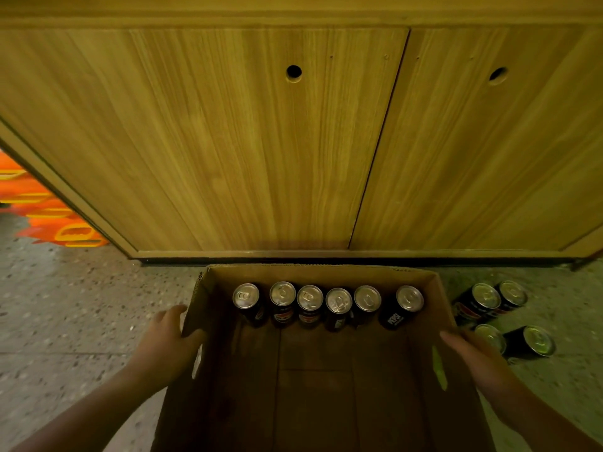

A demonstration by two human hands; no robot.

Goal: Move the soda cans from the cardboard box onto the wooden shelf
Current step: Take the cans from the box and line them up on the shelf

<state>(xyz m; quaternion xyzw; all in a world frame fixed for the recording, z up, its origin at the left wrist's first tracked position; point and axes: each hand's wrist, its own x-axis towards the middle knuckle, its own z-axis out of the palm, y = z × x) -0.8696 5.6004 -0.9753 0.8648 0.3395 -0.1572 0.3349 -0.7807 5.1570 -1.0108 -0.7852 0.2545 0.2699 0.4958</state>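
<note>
Six Pepsi cans (310, 298) stand in a row along the far wall of the open cardboard box (319, 274), on the speckled floor (81, 305) before a wooden cabinet (228, 141). The left hand (169, 334) pinches the box's left wall, thumb inside. The right hand (470, 350) lies against the right wall, but whether it grips is unclear. Four more cans (486, 296) stand on the floor beyond it

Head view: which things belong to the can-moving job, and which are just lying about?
Job: cardboard box; six soda cans inside it; left hand and right hand at its side walls.
Lying about: four cans on the floor beside it; orange packs at left.
</note>
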